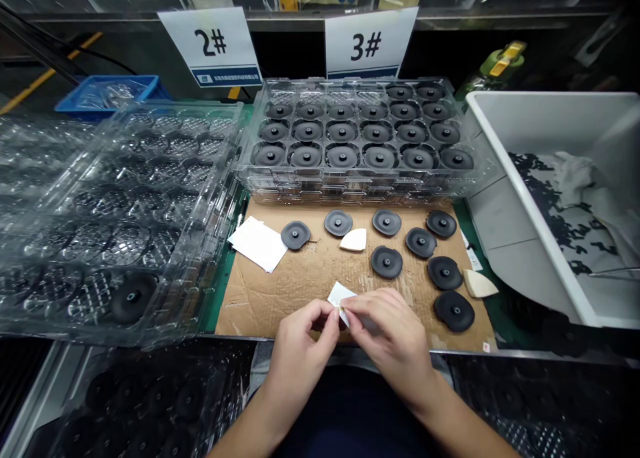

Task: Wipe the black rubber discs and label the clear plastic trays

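Between both hands is a small white paper piece [342, 293], held above the near edge of the cardboard sheet [300, 291]. My left hand [306, 341] pinches its lower edge between thumb and forefinger. From the other side my right hand [390, 331] pinches it too, fingertips nearly meeting the left ones. Anything else inside the pinch is too small to make out. Several black round plastic parts [387, 262] with raised centre hubs lie beyond the hands. Two cream wedge-shaped pieces [353, 240] rest among them, and white paper sheets [260, 243] lie at the left.
Stacked clear trays [350, 178] filled with black parts stand at the back. More clear trays [120, 225] are piled left, one black part in the top one. A grey bin [540, 245] with black scraps stands right; a blue basket [115, 85] sits back left.
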`<state>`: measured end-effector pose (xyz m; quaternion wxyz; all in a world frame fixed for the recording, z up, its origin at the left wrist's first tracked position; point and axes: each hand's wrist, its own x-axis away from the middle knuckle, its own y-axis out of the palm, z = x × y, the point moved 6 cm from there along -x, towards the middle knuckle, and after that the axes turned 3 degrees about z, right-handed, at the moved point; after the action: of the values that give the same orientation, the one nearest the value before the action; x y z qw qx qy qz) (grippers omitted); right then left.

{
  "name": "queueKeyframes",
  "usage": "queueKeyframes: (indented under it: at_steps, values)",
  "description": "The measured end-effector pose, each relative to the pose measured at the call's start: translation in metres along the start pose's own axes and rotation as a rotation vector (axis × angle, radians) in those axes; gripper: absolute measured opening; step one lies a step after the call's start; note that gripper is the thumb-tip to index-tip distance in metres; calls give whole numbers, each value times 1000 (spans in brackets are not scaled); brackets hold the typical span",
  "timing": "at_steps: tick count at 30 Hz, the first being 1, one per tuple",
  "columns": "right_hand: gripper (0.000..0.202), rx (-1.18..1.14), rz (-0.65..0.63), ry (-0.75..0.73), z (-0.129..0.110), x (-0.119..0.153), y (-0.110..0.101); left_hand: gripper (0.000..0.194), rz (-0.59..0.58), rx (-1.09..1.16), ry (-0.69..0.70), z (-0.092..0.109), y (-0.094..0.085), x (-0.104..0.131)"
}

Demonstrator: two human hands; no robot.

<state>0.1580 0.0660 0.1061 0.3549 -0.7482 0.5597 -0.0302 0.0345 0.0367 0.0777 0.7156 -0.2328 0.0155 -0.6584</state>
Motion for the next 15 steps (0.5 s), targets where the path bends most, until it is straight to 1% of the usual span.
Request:
queueKeyframes:
  at_steps: [2,4,7,9,11,13,15]
  values:
    - [13,-24,-3,50,3,1,0,18,0,-16,15,0,0,0]
    - [10,-61,6,133,8,2,0,18,0,-12,34,0,1,0]
    - [6,-144,27,329,23,5,2,17,-26,24,49,0,3,1]
    - [6,-260,51,457,33,8,4,17,-39,25,47,0,4,1]
    - [10,-411,79,543,40,9,5,18,-36,5,40,-2,3,1]
    - [15,-505,71,548,41,8,5,19,-27,-15,31,-4,2,2]
    - [20,-467,13,467,36,4,4,19,-20,-23,34,-4,0,2]
